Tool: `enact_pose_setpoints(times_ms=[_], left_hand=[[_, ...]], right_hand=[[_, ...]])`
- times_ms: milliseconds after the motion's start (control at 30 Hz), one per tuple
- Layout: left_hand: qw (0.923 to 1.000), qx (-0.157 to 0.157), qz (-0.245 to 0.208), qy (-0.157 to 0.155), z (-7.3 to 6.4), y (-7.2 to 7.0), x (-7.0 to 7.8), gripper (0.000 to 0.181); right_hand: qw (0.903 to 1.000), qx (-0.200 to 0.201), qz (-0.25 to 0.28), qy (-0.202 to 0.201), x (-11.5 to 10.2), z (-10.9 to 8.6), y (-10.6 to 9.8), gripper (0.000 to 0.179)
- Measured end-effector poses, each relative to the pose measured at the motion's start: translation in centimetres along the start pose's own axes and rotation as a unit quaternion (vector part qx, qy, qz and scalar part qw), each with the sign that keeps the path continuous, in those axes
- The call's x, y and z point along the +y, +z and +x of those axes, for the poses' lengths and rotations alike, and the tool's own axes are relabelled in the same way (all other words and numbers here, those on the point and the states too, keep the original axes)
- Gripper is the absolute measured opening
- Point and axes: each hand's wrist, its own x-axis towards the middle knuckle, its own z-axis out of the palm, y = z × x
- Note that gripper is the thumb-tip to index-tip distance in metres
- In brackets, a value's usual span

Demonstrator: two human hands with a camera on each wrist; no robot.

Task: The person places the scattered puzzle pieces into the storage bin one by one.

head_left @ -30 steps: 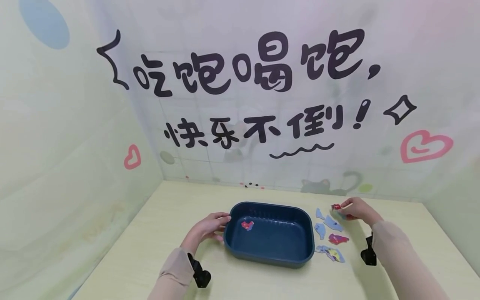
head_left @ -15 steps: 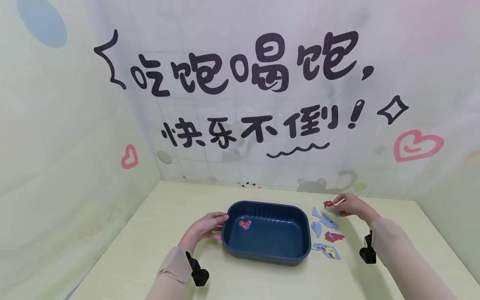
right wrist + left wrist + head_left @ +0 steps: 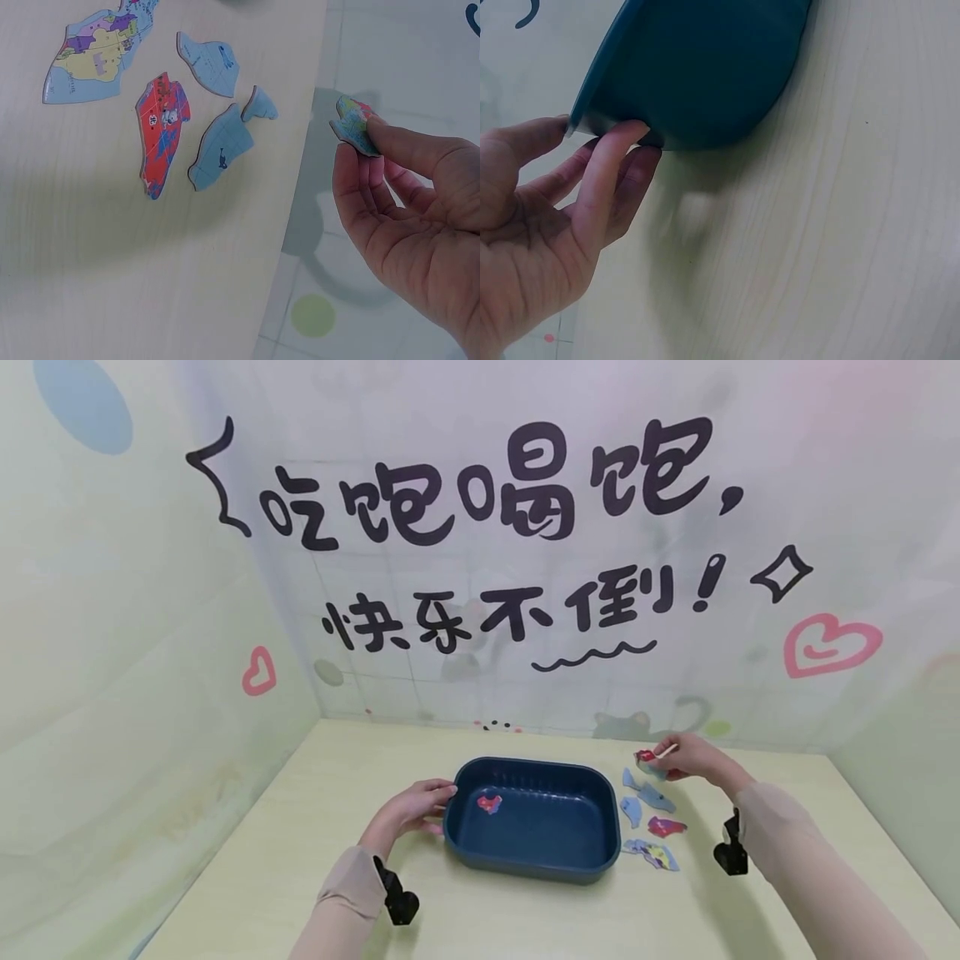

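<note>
Tabletop, head view: pale wood-grained tabletop [image 3: 240, 852], its far edge meeting a white printed backdrop [image 3: 465, 693]; a cloth wall [image 3: 150, 652] hangs on the left side.
Backdrop print, head view: two rows of black Chinese lettering [image 3: 517, 596], a pink heart [image 3: 832, 647] at lower right, a grey cat [image 3: 626, 727] low down.
Basin, head view: dark blue basin [image 3: 540, 831] upright on the tabletop; a red-and-blue map piece [image 3: 490, 804] lies inside, towards its left end.
Loose pieces, head view: flat map pieces [image 3: 656, 797] on the tabletop just right of the basin, blue, red and yellow-patterned.
Hands, head view: left hand [image 3: 412, 806] at the basin's left end; right hand [image 3: 690, 758] near the far blue pieces, with a held piece [image 3: 645, 757], red and light blue.
Left hand, left wrist view: fingers loosely bent, tips touching the basin's outer wall and rim, a side the head view hides.
Loose pieces, right wrist view: small figures on the blue ones and a Chinese character on the red, unreadable from the head.
Right hand, right wrist view: thumb and fingers pinch the held piece, green showing; whether one piece or two, I cannot tell.
</note>
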Motion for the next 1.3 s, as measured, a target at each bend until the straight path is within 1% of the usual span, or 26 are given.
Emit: enact_pose_setpoints(times_ms=[267, 433, 633, 700, 767, 867, 1033, 1133, 1300], left_hand=[[1.0, -0.002, -0.001, 0.001, 0.3, -0.2, 0.0, 0.042], [1.0, -0.003, -0.005, -0.003, 0.4, -0.2, 0.0, 0.042], [0.9999, -0.006, -0.001, -0.008, 0.2, -0.3, 0.1, 0.042], [1.0, -0.005, 0.001, -0.008, 0.2, -0.3, 0.2, 0.042], [0.9999, -0.005, 0.001, -0.009, 0.1, -0.3, 0.3, 0.043], [0.9999, -0.012, 0.007, -0.005, 0.0, -0.2, 0.3, 0.044], [0.9999, -0.012, 0.007, -0.009, 0.0, -0.1, 0.3, 0.044], [0.9998, -0.008, 0.01, -0.012, 0.2, -0.1, 0.3, 0.043], [0.9998, -0.014, 0.011, -0.012, 0.4, -0.2, 0.3, 0.043]], right_hand=[[0.9999, -0.012, -0.003, -0.007, -1.4, 0.5, 0.2, 0.024], [0.9999, -0.015, -0.003, -0.005, -2.0, 0.7, 0.6, 0.026], [0.9997, -0.019, -0.005, -0.017, -3.3, 1.0, 1.9, 0.027], [0.9991, -0.029, -0.004, -0.029, -3.7, 1.2, 2.3, 0.027], [0.9988, -0.037, 0.0, -0.032, -4.0, 1.4, 2.7, 0.026], [0.998, -0.045, -0.002, -0.044, -4.3, 1.7, 3.2, 0.024], [0.9976, -0.051, -0.013, -0.045, -4.7, 2.2, 4.1, 0.02], [0.9968, -0.063, -0.021, -0.045, -5.4, 2.3, 4.7, 0.018], [0.9949, -0.082, -0.034, -0.049, -6.6, 2.7, 5.8, 0.019]])
